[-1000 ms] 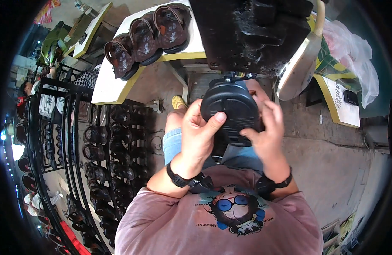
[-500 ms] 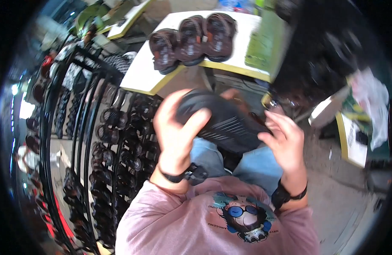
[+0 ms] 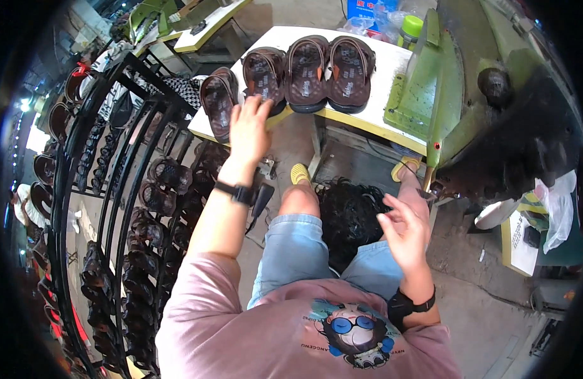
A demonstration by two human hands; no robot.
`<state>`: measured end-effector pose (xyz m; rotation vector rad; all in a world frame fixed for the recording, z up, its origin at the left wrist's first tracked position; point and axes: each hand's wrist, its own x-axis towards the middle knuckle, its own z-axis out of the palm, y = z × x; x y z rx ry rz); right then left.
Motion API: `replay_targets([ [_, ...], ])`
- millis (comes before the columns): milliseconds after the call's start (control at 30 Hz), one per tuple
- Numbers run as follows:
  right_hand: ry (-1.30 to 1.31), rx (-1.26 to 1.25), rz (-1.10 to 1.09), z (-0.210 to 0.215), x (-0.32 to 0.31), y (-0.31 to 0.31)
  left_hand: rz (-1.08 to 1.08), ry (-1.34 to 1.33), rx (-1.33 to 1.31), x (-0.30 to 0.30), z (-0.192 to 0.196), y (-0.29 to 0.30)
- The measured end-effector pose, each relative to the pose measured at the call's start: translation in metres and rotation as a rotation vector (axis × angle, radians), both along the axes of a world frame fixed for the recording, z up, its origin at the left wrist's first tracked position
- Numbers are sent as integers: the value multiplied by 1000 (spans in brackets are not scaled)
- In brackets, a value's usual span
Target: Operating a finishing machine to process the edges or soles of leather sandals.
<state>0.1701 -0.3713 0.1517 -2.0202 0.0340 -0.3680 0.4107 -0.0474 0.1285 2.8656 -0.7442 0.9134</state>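
Observation:
Several dark brown sandals (image 3: 307,76) stand in a row on a white table, soles down, straps up. The leftmost sandal (image 3: 219,106) sits a little apart at the table's left corner. My left hand (image 3: 249,132) reaches to the front edge beside it, fingers stretched out and holding nothing. Its fingertips overlap the lower edge of the neighbouring sandal (image 3: 264,72); whether they touch it I cannot tell. Above my left thigh of the right leg side, my right hand (image 3: 405,235) hovers with thumb and fingers apart, nothing in it.
A black rack (image 3: 67,208) full of dark sandals stands on the left. The white table (image 3: 392,63) has a yellow edge. A green machine (image 3: 446,95) with a dark part rises at the right. Black stringy scraps (image 3: 351,218) heap between my legs. A clear plastic bag (image 3: 560,208) hangs far right.
The dark sandal that both hands held has left them, and one more sandal now stands at the row's left end. My left hand has moved forward to the table; my right has lowered slightly.

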Motion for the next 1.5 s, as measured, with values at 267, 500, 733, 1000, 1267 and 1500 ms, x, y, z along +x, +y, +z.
replay_targets([
  [267,-153,115,260,16,4,25,-333,-255,-605,-114,123,-70],
  [500,-385,175,448,32,-13,7,-1195,994,-1096,-209,117,-120],
  [733,-245,-46,-166,51,-65,-72,-722,1435,-1297,-233,74,-202],
  [1000,92,468,397,-16,-119,-60,-700,1398,-1950,-246,61,-234],
  [1267,-273,1392,68,-63,-109,-89,-760,1320,-2162,-220,26,-190],
  [1500,-201,1364,116,-50,-72,-14,-785,1228,-2161,-174,12,-117],
])
